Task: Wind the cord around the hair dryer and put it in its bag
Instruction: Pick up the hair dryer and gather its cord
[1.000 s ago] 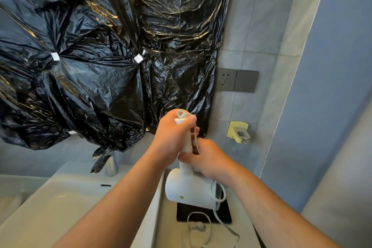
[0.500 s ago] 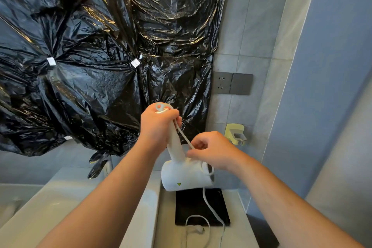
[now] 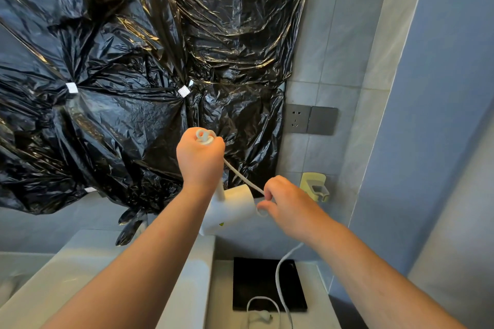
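Black plastic sheeting (image 3: 128, 69), crumpled and glossy, covers most of the wall above the basin; pale grey tiled wall (image 3: 320, 43) to its right; blue wall (image 3: 441, 88) at far right; white basin (image 3: 61, 278) at lower left; pale counter (image 3: 222, 299) just right of the basin; flat black square piece (image 3: 254, 286) lies on the counter, whether it is the bag cannot be told; left hand (image 3: 200, 157), raised in front of the sheeting, fist wrapped tight round the upper end of the hair dryer's handle, a small white loop showing above the knuckles; right hand (image 3: 290, 207), lower and to the right, thumb and fingers pinching the cord, the other fingers curled; hair dryer (image 3: 230, 212), white, held in the air above the counter, handle up, barrel hanging between the two hands; cord (image 3: 278, 272), white, one taut stretch running from the left fist down to the right hand, a small curl under the fingers, the remainder dropping from below the right wrist across the black piece to the counter; grey socket plate (image 3: 310, 119) on the tiles; yellow wall holder (image 3: 314, 186) below it; plug (image 3: 263, 317) on the counter at the near edge of the black piece; two white tape patches (image 3: 71, 87) (image 3: 184, 91) on the sheeting
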`<state>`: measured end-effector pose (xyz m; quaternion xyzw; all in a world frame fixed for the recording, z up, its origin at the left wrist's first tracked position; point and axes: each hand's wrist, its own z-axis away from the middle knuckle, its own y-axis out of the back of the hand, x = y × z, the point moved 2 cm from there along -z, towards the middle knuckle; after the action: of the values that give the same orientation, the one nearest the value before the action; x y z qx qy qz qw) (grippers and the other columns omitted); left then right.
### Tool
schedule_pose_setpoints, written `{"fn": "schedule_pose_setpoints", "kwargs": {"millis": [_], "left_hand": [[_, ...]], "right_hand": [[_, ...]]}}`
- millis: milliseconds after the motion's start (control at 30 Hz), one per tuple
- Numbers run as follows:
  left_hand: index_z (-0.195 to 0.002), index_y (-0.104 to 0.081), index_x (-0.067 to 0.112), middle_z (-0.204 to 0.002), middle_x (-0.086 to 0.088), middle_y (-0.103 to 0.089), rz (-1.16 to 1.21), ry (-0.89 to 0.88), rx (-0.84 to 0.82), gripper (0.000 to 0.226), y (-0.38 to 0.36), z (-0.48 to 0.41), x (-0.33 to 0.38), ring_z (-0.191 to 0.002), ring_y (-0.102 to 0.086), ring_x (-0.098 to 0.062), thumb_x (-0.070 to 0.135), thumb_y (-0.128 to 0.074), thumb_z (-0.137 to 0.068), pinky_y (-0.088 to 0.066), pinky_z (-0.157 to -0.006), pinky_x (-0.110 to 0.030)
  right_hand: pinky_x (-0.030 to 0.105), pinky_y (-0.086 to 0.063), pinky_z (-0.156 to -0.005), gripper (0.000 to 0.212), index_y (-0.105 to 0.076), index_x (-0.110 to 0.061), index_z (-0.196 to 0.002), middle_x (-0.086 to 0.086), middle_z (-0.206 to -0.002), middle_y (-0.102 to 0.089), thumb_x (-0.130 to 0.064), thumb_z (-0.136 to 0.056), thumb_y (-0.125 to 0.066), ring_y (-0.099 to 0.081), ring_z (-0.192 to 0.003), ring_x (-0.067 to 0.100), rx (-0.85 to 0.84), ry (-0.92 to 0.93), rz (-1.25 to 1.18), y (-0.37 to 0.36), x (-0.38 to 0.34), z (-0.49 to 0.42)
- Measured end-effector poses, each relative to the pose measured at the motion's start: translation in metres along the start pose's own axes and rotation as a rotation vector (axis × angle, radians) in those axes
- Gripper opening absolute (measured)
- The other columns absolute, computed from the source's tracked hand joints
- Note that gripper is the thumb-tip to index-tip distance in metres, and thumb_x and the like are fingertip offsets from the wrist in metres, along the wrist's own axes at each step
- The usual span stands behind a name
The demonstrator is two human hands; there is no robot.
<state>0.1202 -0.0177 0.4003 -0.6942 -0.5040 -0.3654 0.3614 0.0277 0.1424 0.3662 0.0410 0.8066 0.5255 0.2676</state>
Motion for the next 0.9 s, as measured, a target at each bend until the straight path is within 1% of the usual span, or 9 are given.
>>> {"fn": "schedule_pose_setpoints", "kwargs": {"millis": [133,200,333,400,533,600,667,800,900], "left_hand": [[-0.074,-0.055,0.014,-0.066,0.002,-0.056,-0.024,0.012,0.076,0.011,0.005,-0.006,-0.008,-0.062,-0.053,-0.018,0.008,-0.063,-0.078,-0.053,-0.065,-0.044],[-0.075,-0.056,0.015,-0.067,0.004,-0.055,-0.039,0.014,0.087,0.011,0.007,-0.006,-0.013,-0.063,-0.053,-0.017,0.009,-0.063,-0.08,-0.05,-0.064,-0.038],[-0.078,-0.057,0.011,-0.067,0.003,-0.054,-0.015,0.088,0.106,0.007,0.014,-0.009,-0.023,-0.059,-0.05,-0.012,0.006,-0.063,-0.08,-0.046,-0.059,-0.032],[-0.078,-0.058,0.008,-0.067,0.0,-0.056,-0.033,0.092,0.03,0.006,0.014,-0.008,-0.026,-0.059,-0.051,-0.015,0.005,-0.063,-0.078,-0.048,-0.059,-0.034],[-0.076,-0.06,0.012,-0.072,-0.014,-0.062,0.025,0.14,-0.072,0.01,0.009,-0.002,-0.024,-0.063,-0.055,-0.021,0.005,-0.063,-0.071,-0.051,-0.055,-0.035],[-0.076,-0.061,0.022,-0.077,-0.02,-0.064,0.128,0.219,-0.061,0.018,0.005,0.002,-0.02,-0.065,-0.059,-0.025,0.008,-0.062,-0.066,-0.057,-0.058,-0.046],[-0.077,-0.063,0.025,-0.074,-0.015,-0.064,0.216,0.268,-0.022,0.021,0.001,0.008,-0.018,-0.065,-0.061,-0.026,0.007,-0.061,-0.066,-0.058,-0.062,-0.053],[-0.073,-0.061,0.022,-0.069,-0.007,-0.062,0.302,0.306,0.112,0.018,0.001,0.016,-0.011,-0.065,-0.061,-0.025,0.005,-0.061,-0.069,-0.057,-0.063,-0.042],[-0.076,-0.061,0.018,-0.059,-0.004,-0.06,0.413,0.429,0.194,0.015,0.005,0.01,-0.019,-0.057,-0.059,-0.022,0.003,-0.062,-0.071,-0.057,-0.067,-0.041]], "right_hand": [[0.041,-0.045,-0.068,0.006,-0.053,-0.022,-0.09,-0.005,-0.088,-0.056,-0.026,-0.094,-0.053,-0.053,-0.08,0.023,0.24,0.047,-0.01,-0.002,0.003,0.009],[0.039,-0.046,-0.067,0.008,-0.057,-0.021,-0.094,-0.005,-0.09,-0.058,-0.028,-0.095,-0.053,-0.055,-0.082,0.023,0.311,0.073,0.047,-0.002,0.006,0.012],[0.031,-0.039,-0.06,0.01,-0.058,-0.03,-0.092,-0.012,-0.072,-0.053,-0.037,-0.094,-0.052,-0.05,-0.072,0.015,0.206,0.072,0.106,-0.005,0.012,0.015],[0.03,-0.039,-0.056,0.008,-0.058,-0.033,-0.086,-0.012,-0.065,-0.053,-0.039,-0.09,-0.059,-0.05,-0.067,0.015,0.167,0.034,0.047,-0.005,0.012,0.017],[0.032,-0.047,-0.067,0.016,-0.056,-0.035,-0.073,-0.011,-0.077,-0.057,-0.033,-0.083,-0.068,-0.055,-0.076,0.011,0.054,0.043,-0.046,-0.006,0.005,0.009],[0.032,-0.045,-0.071,0.013,-0.056,-0.032,-0.076,-0.01,-0.085,-0.054,-0.031,-0.085,-0.064,-0.053,-0.083,0.015,0.002,0.046,0.06,-0.011,-0.003,0.005],[0.033,-0.043,-0.071,0.005,-0.061,-0.025,-0.086,-0.005,-0.093,-0.055,-0.03,-0.088,-0.06,-0.054,-0.09,0.021,0.033,0.021,0.161,-0.015,-0.008,0.002],[0.034,-0.046,-0.073,0.024,-0.059,-0.025,-0.107,-0.003,-0.104,-0.056,-0.025,-0.083,-0.062,-0.054,-0.093,0.022,0.11,-0.081,0.022,-0.023,-0.014,0.003],[0.029,-0.039,-0.075,0.061,-0.042,-0.031,-0.129,-0.006,-0.124,-0.041,-0.034,-0.077,-0.072,-0.051,-0.105,0.02,0.273,-0.229,-0.126,-0.025,-0.007,0.011]]}}
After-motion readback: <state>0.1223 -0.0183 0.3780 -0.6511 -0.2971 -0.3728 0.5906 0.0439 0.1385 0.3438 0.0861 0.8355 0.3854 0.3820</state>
